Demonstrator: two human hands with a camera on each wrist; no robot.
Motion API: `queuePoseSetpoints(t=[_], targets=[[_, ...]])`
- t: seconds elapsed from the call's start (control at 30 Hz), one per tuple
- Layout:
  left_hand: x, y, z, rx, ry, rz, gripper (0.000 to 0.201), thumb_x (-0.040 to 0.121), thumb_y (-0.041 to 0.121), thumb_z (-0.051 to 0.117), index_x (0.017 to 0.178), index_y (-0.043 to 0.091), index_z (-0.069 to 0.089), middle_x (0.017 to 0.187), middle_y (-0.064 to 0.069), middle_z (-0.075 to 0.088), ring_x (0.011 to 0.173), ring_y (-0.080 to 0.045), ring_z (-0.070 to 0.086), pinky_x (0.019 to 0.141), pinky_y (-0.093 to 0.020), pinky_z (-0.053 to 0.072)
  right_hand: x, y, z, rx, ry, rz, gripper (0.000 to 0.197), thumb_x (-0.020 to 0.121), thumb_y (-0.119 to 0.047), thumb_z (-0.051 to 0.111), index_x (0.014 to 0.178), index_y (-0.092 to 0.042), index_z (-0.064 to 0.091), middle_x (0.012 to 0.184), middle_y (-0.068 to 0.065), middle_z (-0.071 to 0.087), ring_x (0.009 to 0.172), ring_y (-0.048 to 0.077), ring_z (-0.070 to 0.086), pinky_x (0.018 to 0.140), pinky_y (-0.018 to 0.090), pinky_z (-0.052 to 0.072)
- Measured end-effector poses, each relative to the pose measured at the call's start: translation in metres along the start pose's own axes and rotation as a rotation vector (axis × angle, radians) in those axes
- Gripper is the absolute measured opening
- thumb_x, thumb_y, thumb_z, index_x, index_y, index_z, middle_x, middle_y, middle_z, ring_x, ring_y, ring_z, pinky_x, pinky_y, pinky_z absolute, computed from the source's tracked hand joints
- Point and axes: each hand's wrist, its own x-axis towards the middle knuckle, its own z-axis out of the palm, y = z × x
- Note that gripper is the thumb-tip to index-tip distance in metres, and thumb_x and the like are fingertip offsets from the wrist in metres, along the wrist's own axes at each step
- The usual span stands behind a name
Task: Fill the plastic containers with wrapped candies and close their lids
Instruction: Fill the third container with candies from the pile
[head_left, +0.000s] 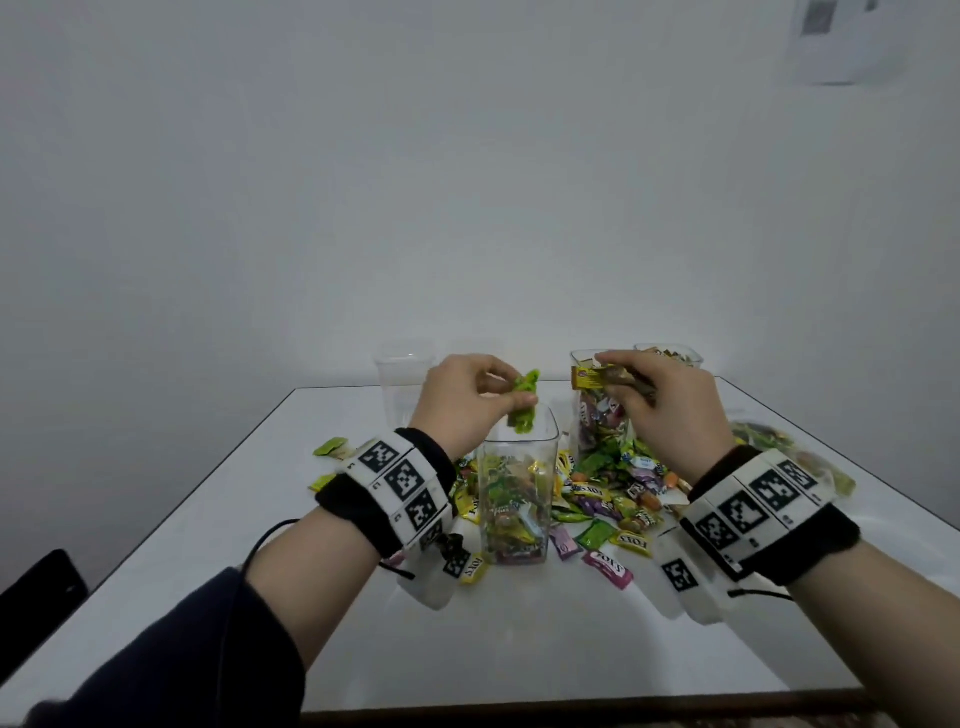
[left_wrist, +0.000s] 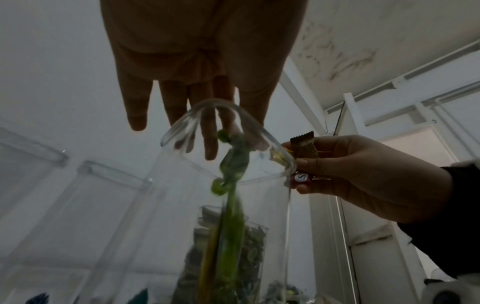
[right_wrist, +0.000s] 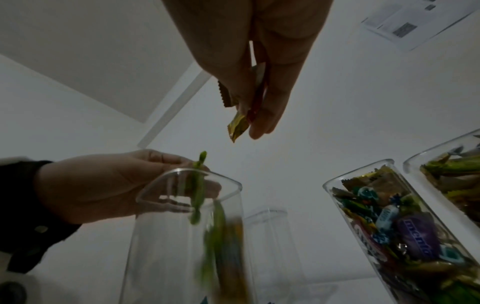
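Observation:
A tall clear container (head_left: 519, 499) stands mid-table, partly filled with wrapped candies. My left hand (head_left: 511, 389) hovers over its open mouth and pinches green-wrapped candies (head_left: 525, 402) between thumb and fingers. In the left wrist view, green candy (left_wrist: 233, 158) blurs downward inside the container rim (left_wrist: 272, 174). My right hand (head_left: 618, 382) is to the right, above a nearly full container (head_left: 597, 426), and grips gold and brown wrapped candies (head_left: 589, 383). In the right wrist view those gold candies (right_wrist: 237, 125) stick out below the fingertips (right_wrist: 259, 131).
Loose candies (head_left: 608, 504) lie heaped around the containers. Another candy-filled container (head_left: 670, 356) stands at the back right, and empty clear containers (head_left: 405, 384) at the back left. A bag of candies (head_left: 779, 441) lies at the right table edge. A dark chair (head_left: 36, 597) is at left.

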Motion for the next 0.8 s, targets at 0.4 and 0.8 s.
queuePoseSetpoints(t=[0.4,0.8], targets=[[-0.024,-0.024,0.002,-0.158,-0.149,-0.239,0.114,0.048,0.055,0.081,0.146,0.026,0.032,0.15,-0.008,0.036,0.137,-0.019,0.036,0.104,-0.029,0.035,0.008,-0.018,0.01,0.376,0.057,0.051,0.03,0.087,0.003,0.058,0.098,-0.024,0.067,0.085,0.002,0.068,0.057,-0.002,0.065,0.06,0.006,0.047],[-0.039,-0.04,0.012,-0.173,-0.113,-0.25,0.102,0.063,0.024,0.087,0.146,0.034,0.028,0.135,-0.005,0.047,0.12,-0.018,0.05,0.098,-0.032,0.046,0.016,-0.05,0.064,0.358,-0.154,0.053,0.036,0.086,0.01,0.035,0.087,-0.016,0.061,0.09,0.005,0.058,0.082,0.021,0.056,0.077,0.033,0.045]])
